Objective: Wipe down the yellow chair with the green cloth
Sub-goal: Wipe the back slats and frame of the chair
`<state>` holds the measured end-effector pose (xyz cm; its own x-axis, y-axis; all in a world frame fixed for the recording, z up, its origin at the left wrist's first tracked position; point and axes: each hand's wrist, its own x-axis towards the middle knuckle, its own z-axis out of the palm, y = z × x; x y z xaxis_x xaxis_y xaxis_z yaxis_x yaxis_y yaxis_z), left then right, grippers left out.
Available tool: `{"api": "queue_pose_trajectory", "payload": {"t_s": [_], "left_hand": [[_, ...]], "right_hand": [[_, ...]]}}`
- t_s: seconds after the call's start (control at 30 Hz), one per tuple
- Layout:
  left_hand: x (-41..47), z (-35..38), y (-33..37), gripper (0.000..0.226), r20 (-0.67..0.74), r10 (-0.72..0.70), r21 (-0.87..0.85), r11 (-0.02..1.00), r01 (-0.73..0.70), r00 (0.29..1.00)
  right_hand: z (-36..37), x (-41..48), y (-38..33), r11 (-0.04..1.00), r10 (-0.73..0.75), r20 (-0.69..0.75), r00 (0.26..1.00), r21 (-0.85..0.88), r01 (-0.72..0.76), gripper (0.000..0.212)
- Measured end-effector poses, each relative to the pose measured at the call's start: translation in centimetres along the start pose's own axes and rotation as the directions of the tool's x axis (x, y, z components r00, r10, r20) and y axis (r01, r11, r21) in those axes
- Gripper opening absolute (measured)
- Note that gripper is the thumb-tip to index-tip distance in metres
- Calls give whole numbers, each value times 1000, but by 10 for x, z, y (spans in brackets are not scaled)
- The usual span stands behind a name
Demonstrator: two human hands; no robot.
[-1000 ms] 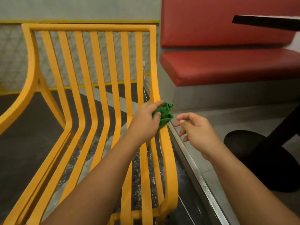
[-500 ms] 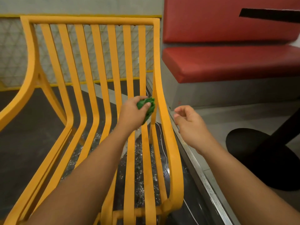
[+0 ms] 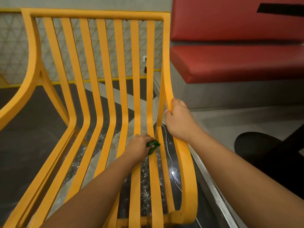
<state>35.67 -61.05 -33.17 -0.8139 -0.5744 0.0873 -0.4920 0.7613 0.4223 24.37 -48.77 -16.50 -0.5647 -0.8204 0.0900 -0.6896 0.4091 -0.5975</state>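
Observation:
A yellow slatted chair (image 3: 102, 99) fills the left and middle of the view, its seat running toward me. My left hand (image 3: 139, 146) grips a bunched green cloth (image 3: 153, 145) and presses it on the seat slats near the right side, where seat meets backrest. My right hand (image 3: 176, 117) holds the chair's right outer frame rail, fingers curled round it, just above and to the right of the cloth.
A red padded bench (image 3: 238, 60) stands at the right behind the chair. A black table base (image 3: 259, 145) sits on the floor at the right, and a dark tabletop edge (image 3: 279, 9) shows at top right. A white cable (image 3: 171, 162) runs under the seat. A metal floor strip (image 3: 213, 191) lies along the chair's right side.
My left hand has carried the cloth down from the right rail onto the seat slats. My right hand, free before, has taken hold of the chair's right rail.

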Motion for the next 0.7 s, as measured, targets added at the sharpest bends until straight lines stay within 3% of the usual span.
{"api": "queue_pose_trajectory", "payload": {"t_s": [0.33, 0.43, 0.57, 0.7], "left_hand": [[74, 2, -15, 39, -144, -122, 148, 979, 143, 982], [67, 5, -9, 38, -106, -92, 224, 968, 114, 990], [56, 12, -27, 38, -70, 3, 149, 989, 7, 998], [83, 7, -38, 45, -114, -48, 154, 986, 66, 992]], "right_hand": [[7, 19, 9, 998, 29, -3, 1000, -63, -29, 46], [2, 39, 3, 994, 95, -26, 995, -44, -96, 37], [2, 55, -4, 991, 114, 5, 993, -64, -113, 31], [7, 56, -2, 986, 107, -5, 994, -127, -107, 37]]}}
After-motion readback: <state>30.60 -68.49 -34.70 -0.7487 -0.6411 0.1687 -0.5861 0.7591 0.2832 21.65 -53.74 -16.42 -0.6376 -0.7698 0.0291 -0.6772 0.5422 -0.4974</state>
